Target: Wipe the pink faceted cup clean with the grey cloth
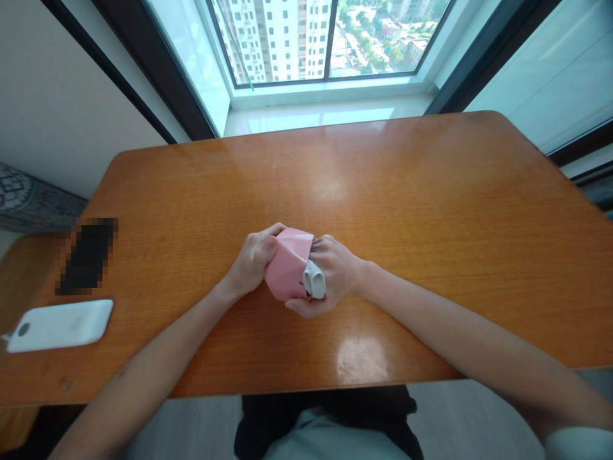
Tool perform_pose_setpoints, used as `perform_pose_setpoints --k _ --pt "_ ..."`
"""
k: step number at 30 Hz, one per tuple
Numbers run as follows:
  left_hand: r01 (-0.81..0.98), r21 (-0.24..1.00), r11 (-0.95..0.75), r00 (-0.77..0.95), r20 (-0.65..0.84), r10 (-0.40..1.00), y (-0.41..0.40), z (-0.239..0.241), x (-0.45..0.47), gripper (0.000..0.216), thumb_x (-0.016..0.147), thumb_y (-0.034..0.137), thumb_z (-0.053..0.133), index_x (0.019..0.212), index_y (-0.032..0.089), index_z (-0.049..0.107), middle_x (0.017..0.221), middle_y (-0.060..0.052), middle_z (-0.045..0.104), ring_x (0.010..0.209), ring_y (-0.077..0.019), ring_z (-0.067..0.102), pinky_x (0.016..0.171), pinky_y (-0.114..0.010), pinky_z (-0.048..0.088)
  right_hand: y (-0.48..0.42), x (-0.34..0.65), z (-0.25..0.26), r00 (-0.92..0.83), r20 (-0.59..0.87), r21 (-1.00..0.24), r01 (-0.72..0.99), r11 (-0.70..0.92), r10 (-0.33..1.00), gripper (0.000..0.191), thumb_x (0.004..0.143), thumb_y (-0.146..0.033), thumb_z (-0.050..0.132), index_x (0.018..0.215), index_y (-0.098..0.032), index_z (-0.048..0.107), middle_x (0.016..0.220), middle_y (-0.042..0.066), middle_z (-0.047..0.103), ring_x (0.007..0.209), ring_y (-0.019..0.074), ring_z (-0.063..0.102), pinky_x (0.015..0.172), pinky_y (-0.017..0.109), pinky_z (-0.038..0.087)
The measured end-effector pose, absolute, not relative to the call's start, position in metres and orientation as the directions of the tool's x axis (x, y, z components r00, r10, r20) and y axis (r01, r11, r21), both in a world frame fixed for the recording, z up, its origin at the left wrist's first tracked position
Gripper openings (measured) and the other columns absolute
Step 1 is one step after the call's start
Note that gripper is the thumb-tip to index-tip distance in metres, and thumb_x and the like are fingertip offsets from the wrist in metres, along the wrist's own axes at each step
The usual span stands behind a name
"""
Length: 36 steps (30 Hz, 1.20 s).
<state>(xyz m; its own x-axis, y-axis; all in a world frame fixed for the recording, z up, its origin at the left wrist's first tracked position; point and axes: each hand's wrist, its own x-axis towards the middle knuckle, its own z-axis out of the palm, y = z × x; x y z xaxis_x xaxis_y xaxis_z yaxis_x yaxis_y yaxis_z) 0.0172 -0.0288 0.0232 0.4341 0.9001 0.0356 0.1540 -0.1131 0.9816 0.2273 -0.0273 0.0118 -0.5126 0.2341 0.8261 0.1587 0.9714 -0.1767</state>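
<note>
A pink container with flat, angled facets (288,265) is tilted on its side above the table, its mouth facing right. My left hand (256,259) is closed around its left side, the thumb pressed on the upper surface. My right hand (332,271) is at the mouth, its fingers bent into the opening and mostly hidden, with the thumb extended below the rim. Between the right hand and the rim, a whitish-grey rolled or looped piece (315,279) sticks out. Its material is unclear, and I cannot tell what the hidden fingers hold.
The brown wooden table (407,191) reaches to a window ledge (330,112). On its left side lie a white, rounded flat device (62,324) with a cord at its end and a dark, pixelated rectangle (89,255). A patterned grey fabric (38,195) is beyond the left edge.
</note>
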Motion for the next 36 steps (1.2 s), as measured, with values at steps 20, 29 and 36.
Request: perform_pose_setpoints --k 20,29,36 --pt "0.081 0.993 -0.082 0.455 0.037 0.89 -0.029 0.013 0.016 0.094 0.101 0.095 0.036 0.123 0.015 0.08 0.107 -0.013 0.081 0.09 -0.0276 0.074 0.088 -0.039 0.061 -0.033 0.222 0.017 -0.49 0.827 -0.197 0.205 0.959 0.275 0.043 0.093 -0.061 0.076 0.073 -0.025 0.067 0.061 -0.001 0.06 0.055 0.0163 0.055 0.048 0.032 0.042" --pt "-0.007 1.0 0.008 0.418 -0.004 0.908 -0.034 0.012 0.02 0.084 0.108 0.086 0.035 0.149 0.02 0.069 0.133 -0.014 0.082 0.112 -0.0293 0.078 0.102 -0.04 0.062 -0.033 0.223 0.014 -0.48 0.795 -0.315 0.196 0.929 0.37 0.036 0.093 -0.044 0.075 0.068 -0.025 0.057 0.056 -0.004 0.054 0.052 0.0152 0.049 0.052 0.033 0.039" --pt "0.019 1.0 -0.01 0.333 0.003 0.943 -0.031 0.01 0.02 0.074 0.112 0.077 0.04 0.14 0.018 0.074 0.13 -0.014 0.083 0.115 -0.0305 0.077 0.104 -0.042 0.061 -0.035 0.222 0.028 -0.474 0.628 -0.659 0.098 0.746 0.617 0.04 0.099 -0.043 0.07 0.068 -0.024 0.054 0.061 -0.004 0.054 0.056 0.0129 0.048 0.056 0.03 0.042"
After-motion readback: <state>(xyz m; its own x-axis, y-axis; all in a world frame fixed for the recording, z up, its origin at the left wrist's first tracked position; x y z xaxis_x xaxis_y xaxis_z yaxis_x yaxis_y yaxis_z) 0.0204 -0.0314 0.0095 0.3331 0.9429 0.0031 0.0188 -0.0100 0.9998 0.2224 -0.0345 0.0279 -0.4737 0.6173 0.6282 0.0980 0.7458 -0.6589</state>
